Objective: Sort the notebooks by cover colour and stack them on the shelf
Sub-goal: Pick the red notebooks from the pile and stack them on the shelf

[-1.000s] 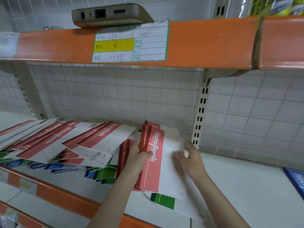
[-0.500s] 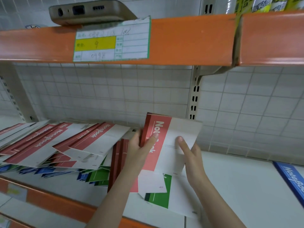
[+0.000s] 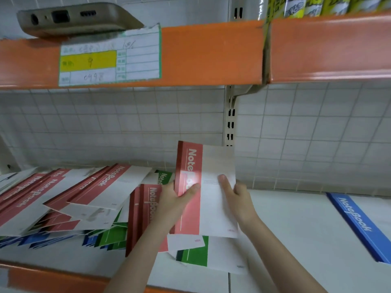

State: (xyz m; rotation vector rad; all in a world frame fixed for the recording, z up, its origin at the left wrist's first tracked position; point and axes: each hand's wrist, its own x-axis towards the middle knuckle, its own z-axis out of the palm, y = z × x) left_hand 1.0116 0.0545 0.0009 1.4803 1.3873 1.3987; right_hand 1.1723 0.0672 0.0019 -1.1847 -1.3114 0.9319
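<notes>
**On the shelf: red notebooks lifted between both hands**

On the white shelf (image 3: 296,240), toward its left end, a loose spread of notebooks (image 3: 63,204) lies fanned and overlapping: red-banded covers on top, green and blue ones showing beneath near the front edge. A second red pile (image 3: 143,216) sits just right of the spread, its spines facing left. A green notebook (image 3: 194,254) lies flat near the front edge, partly under the raised one. Toward the right end, well apart, a blue notebook (image 3: 357,225) lies alone.

Red notebook (image 3: 203,187), or a thin bundle of them, stands tilted up off the shelf, spine to the left, top edge toward the tiled back wall.

Left hand (image 3: 173,199): grips the spine side, thumb laid across the red band, fingers hidden behind the cover.

Right hand (image 3: 237,199): holds the right edge of the same cover, one finger stretched flat on the white panel, the rest curled round the edge.

Above, an orange shelf rail (image 3: 211,53) carries a paper label (image 3: 110,58) with a yellow field. A phone (image 3: 72,17) rests on the upper shelf, overhanging the rail.
</notes>
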